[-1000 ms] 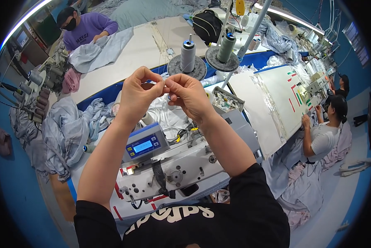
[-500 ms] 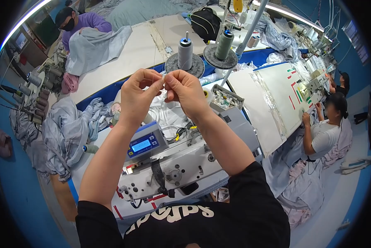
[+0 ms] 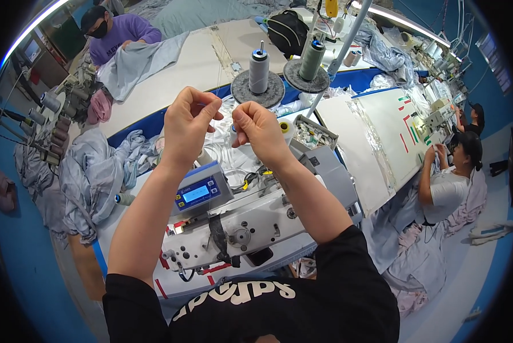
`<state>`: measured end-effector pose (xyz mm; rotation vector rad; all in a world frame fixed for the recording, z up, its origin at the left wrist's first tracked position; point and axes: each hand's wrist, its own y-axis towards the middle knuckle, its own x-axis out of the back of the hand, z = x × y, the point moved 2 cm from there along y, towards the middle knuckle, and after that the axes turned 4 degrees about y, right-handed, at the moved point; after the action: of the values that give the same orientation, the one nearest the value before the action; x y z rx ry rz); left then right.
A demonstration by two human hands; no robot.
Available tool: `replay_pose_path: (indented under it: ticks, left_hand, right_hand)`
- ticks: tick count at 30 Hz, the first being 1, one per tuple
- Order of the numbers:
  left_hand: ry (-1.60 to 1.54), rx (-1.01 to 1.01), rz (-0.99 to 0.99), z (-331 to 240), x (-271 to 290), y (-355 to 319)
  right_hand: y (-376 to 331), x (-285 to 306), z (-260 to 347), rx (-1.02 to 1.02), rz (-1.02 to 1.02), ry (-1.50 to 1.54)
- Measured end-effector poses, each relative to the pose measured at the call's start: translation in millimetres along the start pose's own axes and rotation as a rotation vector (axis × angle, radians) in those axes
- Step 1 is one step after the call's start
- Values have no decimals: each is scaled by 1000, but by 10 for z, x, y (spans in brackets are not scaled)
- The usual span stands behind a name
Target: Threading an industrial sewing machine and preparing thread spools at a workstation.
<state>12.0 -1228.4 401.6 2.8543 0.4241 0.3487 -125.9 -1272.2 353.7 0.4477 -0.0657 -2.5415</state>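
My left hand (image 3: 187,127) is raised above the sewing machine (image 3: 279,220), thumb and fingertips pinched on a thin thread (image 3: 219,71) that runs up past the fingers. To its right, a small gap away, my right hand (image 3: 261,134) is closed with the thumb against the curled fingers. Whatever those fingers hold is too fine to make out. Just beyond the hands stand a pale grey thread cone (image 3: 259,73) and a grey-green thread cone (image 3: 312,63), each on a round dark base. Below my left hand sits a blue control panel (image 3: 198,193) with a lit screen.
A box of small parts (image 3: 313,136) lies right of my right hand. A metal pole (image 3: 348,43) rises behind it. Piled pale cloth (image 3: 90,177) fills the left side. One person (image 3: 119,37) handles cloth at far left; another (image 3: 448,177) works at the right-hand table (image 3: 376,137).
My hands, fingertips together before, have drawn apart, the right one dropping slightly. The person at far left has lowered the grey cloth.
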Motion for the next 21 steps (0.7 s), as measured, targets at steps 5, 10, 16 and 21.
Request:
replay_pose_path:
  ticks: [5,10,16,21]
  left_hand:
    - [83,-28,-37,-9,27,-33]
    - [173,-61,-75,-50,60,-91]
    - [269,-81,-25,57,55,-157]
    - [289,-229,-162,122,449,-486]
  right_hand:
    - [-78,-57,22,9,23,-66]
    - [-205,-80,21,-19,-5,-153]
    - [-357,-120,-48,2,-97,-178]
    - [-588,-143,-152,-49,-119,-404]
